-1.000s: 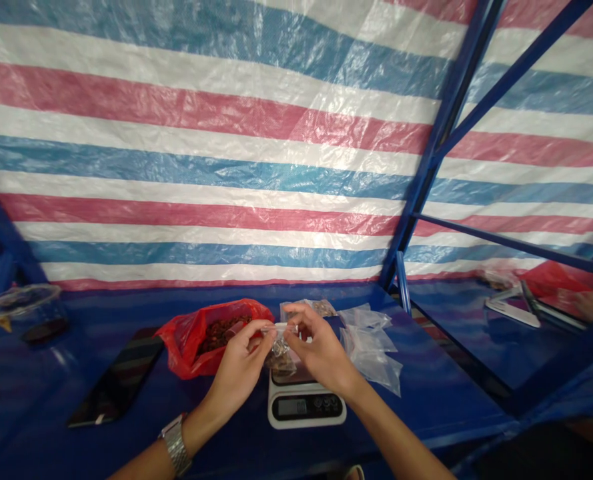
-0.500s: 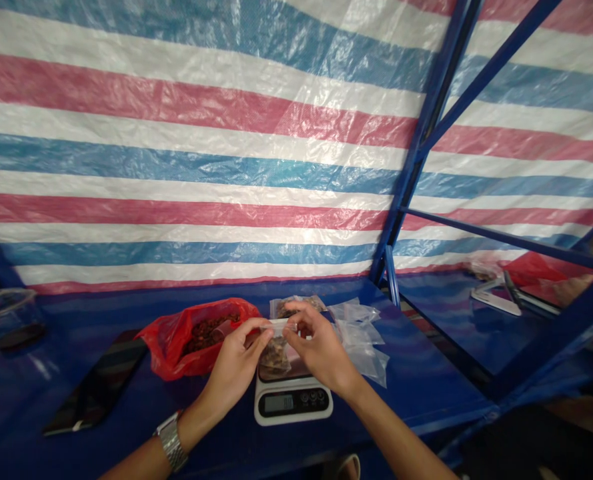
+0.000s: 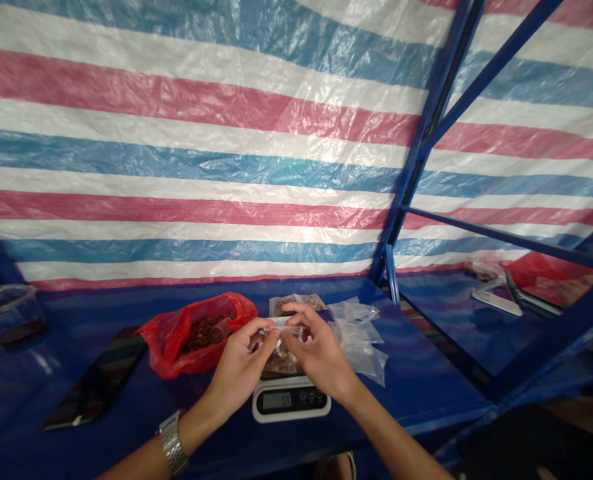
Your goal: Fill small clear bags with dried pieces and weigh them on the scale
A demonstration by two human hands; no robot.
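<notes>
Above a small digital scale, both hands pinch the top edge of a clear zip bag with brownish pieces inside. My left hand grips its left side between thumb and fingers; my right hand grips close beside it. The two thumbs almost meet at the bag's mouth. Much of the scale's plate is hidden by the hands and bag. To the left lies an open red plastic bag of dark reddish-brown pieces with a small scoop or cup in it. Behind the hands lies another filled clear bag.
Several flat clear bags lie right of the scale. A black phone and a clear plastic tub stand at left. A blue metal post rises at right; beyond it are a white phone-like device and another person's hand.
My thumbs have come closer together at the bag's mouth, and the bag's top is now more bunched. The view has shifted slightly.
</notes>
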